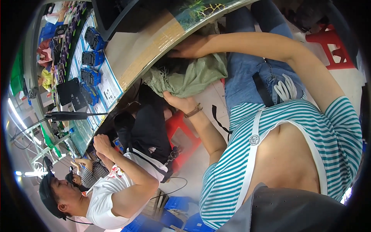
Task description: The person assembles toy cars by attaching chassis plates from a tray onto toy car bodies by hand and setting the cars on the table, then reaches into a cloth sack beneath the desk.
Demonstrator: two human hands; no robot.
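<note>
A greenish woven sack hangs in front of my legs, by the underside of the table edge, with frayed threads along its dark mouth. My left hand, a brown band at its wrist, is closed on the sack's near rim. On the far side my right hand reaches in at the mouth of the sack, under the table edge. Its fingers are lost in shadow, so whether they hold anything does not show. What lies inside the sack is also hidden.
Along the workbench stand several blue-and-black devices on printed sheets, beside a black box. A co-worker in a white shirt sits at the left. Red stools and blue bins occupy the floor. A black bag hangs nearby.
</note>
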